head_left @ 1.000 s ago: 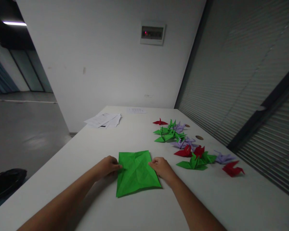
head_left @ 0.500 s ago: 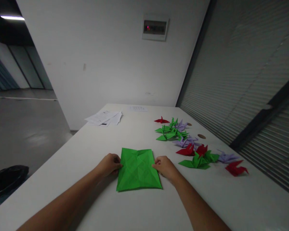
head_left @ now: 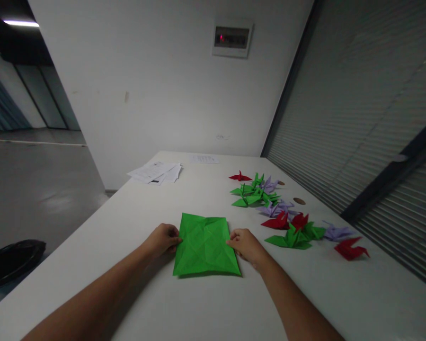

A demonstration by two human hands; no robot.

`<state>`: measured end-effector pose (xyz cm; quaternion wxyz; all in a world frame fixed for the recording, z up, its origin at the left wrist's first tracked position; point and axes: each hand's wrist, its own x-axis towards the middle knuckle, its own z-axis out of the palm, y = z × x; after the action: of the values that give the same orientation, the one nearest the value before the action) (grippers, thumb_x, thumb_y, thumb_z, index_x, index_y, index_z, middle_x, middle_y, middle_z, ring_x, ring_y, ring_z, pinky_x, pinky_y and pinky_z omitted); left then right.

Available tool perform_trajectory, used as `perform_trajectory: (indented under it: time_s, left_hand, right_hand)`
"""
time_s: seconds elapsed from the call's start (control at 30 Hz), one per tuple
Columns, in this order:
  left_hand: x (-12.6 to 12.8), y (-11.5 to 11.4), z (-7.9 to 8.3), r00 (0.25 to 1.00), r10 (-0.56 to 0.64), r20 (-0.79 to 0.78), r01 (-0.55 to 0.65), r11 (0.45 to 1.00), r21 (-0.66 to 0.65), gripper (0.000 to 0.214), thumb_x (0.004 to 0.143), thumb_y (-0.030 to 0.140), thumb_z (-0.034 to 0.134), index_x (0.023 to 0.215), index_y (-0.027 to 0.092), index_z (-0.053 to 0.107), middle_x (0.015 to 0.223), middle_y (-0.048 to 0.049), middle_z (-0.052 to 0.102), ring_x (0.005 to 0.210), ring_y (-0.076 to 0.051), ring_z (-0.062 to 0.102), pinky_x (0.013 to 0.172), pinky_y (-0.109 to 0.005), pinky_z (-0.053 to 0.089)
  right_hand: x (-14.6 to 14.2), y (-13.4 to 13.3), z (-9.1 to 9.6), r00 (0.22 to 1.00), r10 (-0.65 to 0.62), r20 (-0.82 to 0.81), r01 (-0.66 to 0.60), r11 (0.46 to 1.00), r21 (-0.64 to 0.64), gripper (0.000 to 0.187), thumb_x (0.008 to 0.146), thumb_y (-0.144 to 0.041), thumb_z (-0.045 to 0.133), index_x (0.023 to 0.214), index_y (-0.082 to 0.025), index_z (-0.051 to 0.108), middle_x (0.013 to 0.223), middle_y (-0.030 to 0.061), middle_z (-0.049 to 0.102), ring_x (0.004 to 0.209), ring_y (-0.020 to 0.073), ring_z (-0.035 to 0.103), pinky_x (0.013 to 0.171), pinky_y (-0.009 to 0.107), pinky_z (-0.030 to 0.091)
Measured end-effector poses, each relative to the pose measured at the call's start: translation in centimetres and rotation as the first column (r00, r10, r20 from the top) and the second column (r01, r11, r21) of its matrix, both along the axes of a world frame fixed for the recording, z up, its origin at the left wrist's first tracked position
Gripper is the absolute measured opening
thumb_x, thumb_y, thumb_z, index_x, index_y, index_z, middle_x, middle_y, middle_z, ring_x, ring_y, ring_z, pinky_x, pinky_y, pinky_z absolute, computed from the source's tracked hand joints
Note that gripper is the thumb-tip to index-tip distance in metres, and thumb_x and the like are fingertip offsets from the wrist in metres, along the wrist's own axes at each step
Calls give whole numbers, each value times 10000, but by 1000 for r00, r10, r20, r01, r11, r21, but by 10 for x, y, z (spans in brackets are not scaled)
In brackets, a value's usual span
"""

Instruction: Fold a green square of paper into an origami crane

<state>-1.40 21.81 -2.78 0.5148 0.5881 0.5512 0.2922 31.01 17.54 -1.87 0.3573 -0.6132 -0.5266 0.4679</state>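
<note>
A creased square of green paper point(head_left: 206, 247) lies in front of me, its near edge slightly raised off the white table point(head_left: 199, 310). My left hand point(head_left: 164, 239) pinches its left edge between thumb and fingers. On the opposite side, my right hand point(head_left: 244, 244) grips the right edge in the same way. Fold lines cross the middle of the sheet, and the far edge has a small dent.
Folded paper cranes in green point(head_left: 294, 237), red point(head_left: 351, 248) and purple point(head_left: 337, 232) spread along the right side. Printed sheets point(head_left: 154, 172) lie at the far left. A black-lined bin point(head_left: 16, 260) stands beyond the table's left edge. Blinds point(head_left: 358, 118) border the right.
The green paper's near edge has lifted a little from the table. Both hands keep their hold on its sides. The whole view has shifted slightly.
</note>
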Motion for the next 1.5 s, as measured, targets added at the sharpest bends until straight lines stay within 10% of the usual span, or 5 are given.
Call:
perform_trajectory:
  time_s: [1.5]
  left_hand:
    - [-5, -9, 25, 934, -67, 351, 55, 997, 45, 388, 662, 450, 861, 766, 159, 627, 687, 7, 604, 622, -126, 534, 601, -245, 383]
  right_hand:
    - [11, -2, 18, 905, 67, -421, -95, 994, -46, 427, 555, -432, 918, 820, -144, 746, 576, -44, 548, 456, 49, 360, 435, 205, 194]
